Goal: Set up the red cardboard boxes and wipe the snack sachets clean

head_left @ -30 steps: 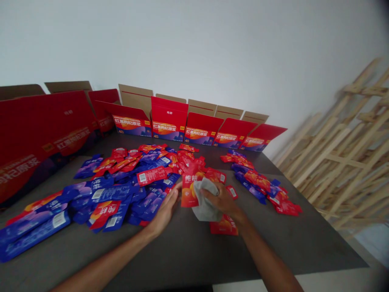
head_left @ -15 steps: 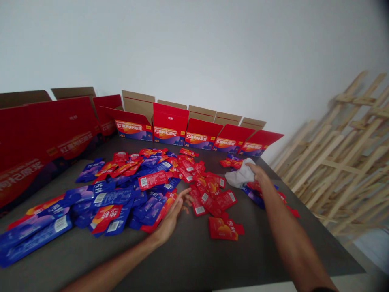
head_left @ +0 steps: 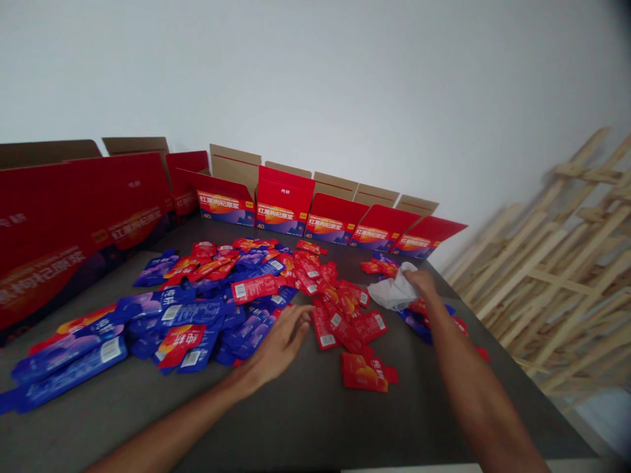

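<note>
My right hand [head_left: 420, 283] is closed around a crumpled white cloth [head_left: 394, 289], on the right of the dark table. Red and blue pouches lie behind the cloth and under my right forearm. My left hand [head_left: 280, 345] is palm down with fingers loosely bent and thumb apart, and I see nothing in it. Its fingertips are at the left edge of a cluster of red pouches [head_left: 345, 309]. Left of that hand spreads a mixed heap of blue pouches [head_left: 192, 314] and red ones. A single red pouch [head_left: 365, 372] lies nearer the front.
Open red cartons [head_left: 283, 210] with raised flaps line the back of the table [head_left: 315, 420]. Larger red cartons [head_left: 79, 230] stand along the left side. Beyond the right edge, wooden slat frames [head_left: 552, 263] lean against the white wall.
My left hand has turned more palm down and its fingers have bent in. My right hand still grips the cloth, nearly in place. The view has shifted slightly to the left.
</note>
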A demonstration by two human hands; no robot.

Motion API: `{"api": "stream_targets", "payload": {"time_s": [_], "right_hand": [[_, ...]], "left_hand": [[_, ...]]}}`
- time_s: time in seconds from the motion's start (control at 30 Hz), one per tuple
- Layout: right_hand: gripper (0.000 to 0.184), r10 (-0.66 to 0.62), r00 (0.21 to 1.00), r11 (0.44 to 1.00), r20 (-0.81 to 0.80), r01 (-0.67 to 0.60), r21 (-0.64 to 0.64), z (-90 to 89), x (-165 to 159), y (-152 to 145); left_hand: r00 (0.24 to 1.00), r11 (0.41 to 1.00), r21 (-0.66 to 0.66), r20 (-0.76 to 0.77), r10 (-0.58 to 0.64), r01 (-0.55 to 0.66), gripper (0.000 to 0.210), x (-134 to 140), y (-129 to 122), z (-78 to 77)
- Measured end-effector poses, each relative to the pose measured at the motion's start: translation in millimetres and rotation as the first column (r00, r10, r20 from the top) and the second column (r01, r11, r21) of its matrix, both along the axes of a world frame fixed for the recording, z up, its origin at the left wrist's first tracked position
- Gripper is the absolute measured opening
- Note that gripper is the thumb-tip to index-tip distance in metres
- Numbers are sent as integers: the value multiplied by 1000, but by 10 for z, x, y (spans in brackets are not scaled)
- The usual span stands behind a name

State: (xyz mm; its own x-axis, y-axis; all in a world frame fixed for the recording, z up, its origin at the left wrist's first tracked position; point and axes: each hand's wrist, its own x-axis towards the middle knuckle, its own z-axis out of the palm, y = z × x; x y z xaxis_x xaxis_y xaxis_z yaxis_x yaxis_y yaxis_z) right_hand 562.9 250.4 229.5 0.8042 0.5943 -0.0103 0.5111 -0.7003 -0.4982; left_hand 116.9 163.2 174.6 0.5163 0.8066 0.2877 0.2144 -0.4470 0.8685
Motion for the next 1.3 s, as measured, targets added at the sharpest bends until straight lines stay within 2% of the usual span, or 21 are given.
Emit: {"api": "stream_targets", "payload": {"time_s": [0.07,0.13,0.23,0.33,0.4,0.5,0.6,0.67,0.73,0.97,1.2,1.3], "right_hand": [[39,-5,998,1000,57,5,-9,68,-63,-22],[39,31,994,999,104,-33,18,121,-167,-47],[32,139,976,983,166,-156,95,169,-397,-101],[24,270,940,933,209,-309,185,179,-684,-192],[22,355,907,883,226,-405,238,157,-889,-277],[27,484,841,797,242,-538,275,76,-1191,-433],[33,655,710,648,258,-703,292,-48,-1460,-602],[34,741,618,547,262,-782,298,-139,-1608,-701],[32,779,567,493,268,-817,298,-229,-1721,-779],[33,845,447,369,295,-885,284,-491,-1884,-908],[33,860,409,337,305,-904,262,-527,-1924,-958],[32,856,415,330,308,-898,292,-507,-1936,-970]], "left_hand": [[982,977,211,-176,69,-30,37,-52,67,22],[937,938,343,-306,170,-58,38,-85,140,7],[853,909,413,-455,257,-53,41,-97,207,-24],[777,899,438,-563,281,-8,42,-82,200,-26],[720,887,462,-610,331,-16,42,-71,169,-25],[643,868,489,-637,426,-90,46,-73,121,-39],[546,828,532,-647,532,-176,51,-98,93,-60],[496,818,547,-669,554,-177,55,-112,88,-70],[478,831,537,-698,533,-145,60,-116,89,-80],[435,843,536,-751,496,-37,75,-98,78,-196],[491,853,523,-744,453,6,64,-85,-14,-307],[467,836,546,-755,460,59,61,-109,-51,-306]]}}
